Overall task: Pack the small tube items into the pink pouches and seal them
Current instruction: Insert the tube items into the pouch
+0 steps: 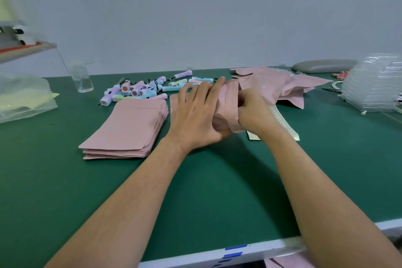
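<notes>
One pink pouch (228, 102) between the fingers (212, 93)

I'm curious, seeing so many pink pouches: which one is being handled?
The pouch held between the left hand and right hand; the rest lie in the flat stack and the rear pile.

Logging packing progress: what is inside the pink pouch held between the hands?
Nothing inside shows. The pink pouch is opaque, and the left hand and right hand cover both its sides, so whatever it holds is hidden.
</notes>
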Motion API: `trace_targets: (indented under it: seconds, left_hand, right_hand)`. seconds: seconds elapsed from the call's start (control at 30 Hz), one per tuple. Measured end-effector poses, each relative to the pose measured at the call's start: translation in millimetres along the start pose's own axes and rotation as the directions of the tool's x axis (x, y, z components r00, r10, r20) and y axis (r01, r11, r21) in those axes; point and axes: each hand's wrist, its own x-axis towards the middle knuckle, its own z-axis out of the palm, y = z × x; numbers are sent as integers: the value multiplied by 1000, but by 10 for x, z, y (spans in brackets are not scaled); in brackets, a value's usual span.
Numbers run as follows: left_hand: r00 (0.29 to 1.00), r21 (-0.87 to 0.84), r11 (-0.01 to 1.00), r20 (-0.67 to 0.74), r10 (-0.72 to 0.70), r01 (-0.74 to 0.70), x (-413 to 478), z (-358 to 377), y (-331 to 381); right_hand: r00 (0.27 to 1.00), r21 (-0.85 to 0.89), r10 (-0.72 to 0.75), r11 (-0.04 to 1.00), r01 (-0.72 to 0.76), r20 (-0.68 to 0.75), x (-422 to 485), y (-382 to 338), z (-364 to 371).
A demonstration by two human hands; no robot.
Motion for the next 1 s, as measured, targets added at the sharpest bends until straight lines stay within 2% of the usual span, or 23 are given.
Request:
trace_targets:
  seconds: [0.07, 0.13, 0.2, 0.27, 0.33, 0.4, 0.63, 0.77, 1.0]
  left_hand:
    - [996, 1, 996, -13, -85, 85, 2, -26, -19]
    - [984, -7, 984, -21, -176, 176, -3, -49, -50]
    - [967, -29, 968, -63, -249, 247, -19, -56, -85]
    - [944, -53, 953, -128, -304, 299, -26, -45, -111]
    - [924, -58, 942, -186, -334, 329, -19, -27, -122]
    - [913, -56, 940, -226, -339, 335, -14, -3, -129]
    - [944, 31, 959, -190, -270, 281, -7, 21, -131]
    - [942, 38, 979, -285, -180, 199, 27, 4, -15]
    - [947, 19, 990, -297, -126, 138, 37, -2, 0]
  right_hand:
    - [1000, 152, -17, 988, 20, -21, -3, -47, -33]
    - [994, 289, -29, 956, 57, -101, -14, -100, -56]
    - [980, 325, -80, 936, 138, -185, -39, -121, -65]
    - [948, 202, -218, 942, 266, -233, -65, -96, -45]
    - [907, -41, -368, 929, 368, -204, -87, -66, -4]
    - [888, -194, -436, 893, 406, -150, -108, -60, 48]
    - [871, -226, -463, 877, 424, -164, -97, -36, 94]
    - [873, -299, -473, 856, 422, -122, -66, -15, 125]
    - [949, -323, -313, 894, 311, 45, -49, -10, 95]
